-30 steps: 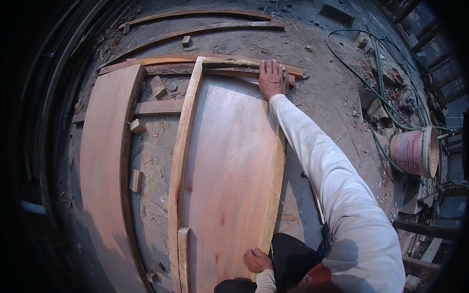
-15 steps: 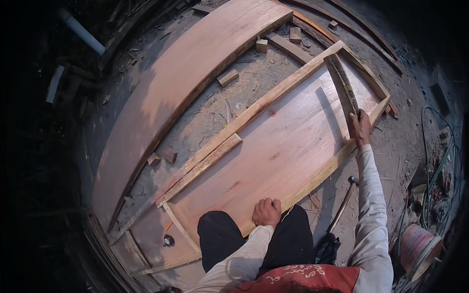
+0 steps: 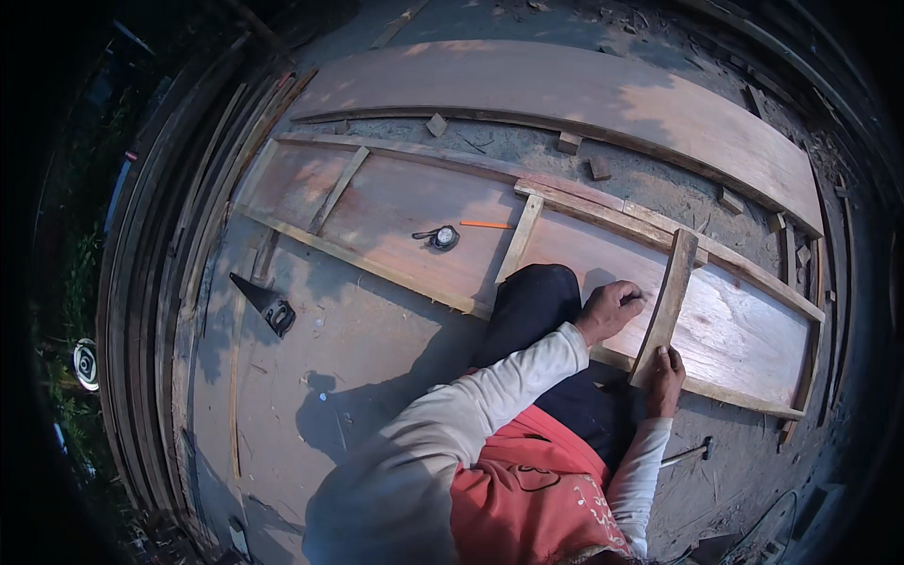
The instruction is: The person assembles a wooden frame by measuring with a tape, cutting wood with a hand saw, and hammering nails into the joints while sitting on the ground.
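Observation:
My right hand [image 3: 668, 379] grips the near end of a short wooden batten [image 3: 670, 299]. The batten slants across a long wood-framed plywood panel [image 3: 405, 198], its far end over the panel's far rail. Just left of it my left hand [image 3: 610, 312] hovers over the panel with its fingers curled together; whatever they may hold is too small to make out. Further left on the panel lie a tape measure [image 3: 442, 238] and an orange pencil [image 3: 485, 224]. My dark-trousered knee covers part of the panel's near edge.
Beyond the panel lies another long plywood-topped piece [image 3: 565, 94], with wood blocks [image 3: 569, 143] between them. A handsaw [image 3: 273, 311] rests on the ground at left, beside long stacked boards [image 3: 151, 330]. A hammer [image 3: 697, 450] is on the ground near my right forearm.
My view has swung left, bringing the handsaw and stacked boards into sight. The batten has come closer to me in my right hand. My left hand has lifted from by my knees toward the batten.

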The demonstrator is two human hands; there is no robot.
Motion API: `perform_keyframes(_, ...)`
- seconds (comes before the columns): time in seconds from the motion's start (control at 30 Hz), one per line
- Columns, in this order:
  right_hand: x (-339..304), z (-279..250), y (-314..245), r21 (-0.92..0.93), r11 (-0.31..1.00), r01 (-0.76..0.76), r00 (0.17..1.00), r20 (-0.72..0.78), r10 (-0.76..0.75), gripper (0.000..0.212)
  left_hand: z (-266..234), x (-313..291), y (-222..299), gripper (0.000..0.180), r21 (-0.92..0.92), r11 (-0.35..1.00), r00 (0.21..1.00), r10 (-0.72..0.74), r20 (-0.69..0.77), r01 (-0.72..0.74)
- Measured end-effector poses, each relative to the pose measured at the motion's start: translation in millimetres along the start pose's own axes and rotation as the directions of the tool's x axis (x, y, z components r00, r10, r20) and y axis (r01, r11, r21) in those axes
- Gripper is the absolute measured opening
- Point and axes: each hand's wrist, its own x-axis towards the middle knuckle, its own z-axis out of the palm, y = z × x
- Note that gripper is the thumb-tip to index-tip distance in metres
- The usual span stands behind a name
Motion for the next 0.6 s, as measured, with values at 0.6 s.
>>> perform_keyframes(0.6,46.4,122.1,28.0,-0.237,0.969,-0.072,0.909,0.383,0.161,0.046,-511.5,-345.8,-204.6,0.073,-0.177,0.134,-0.161,-0.123,-0.979,0.975)
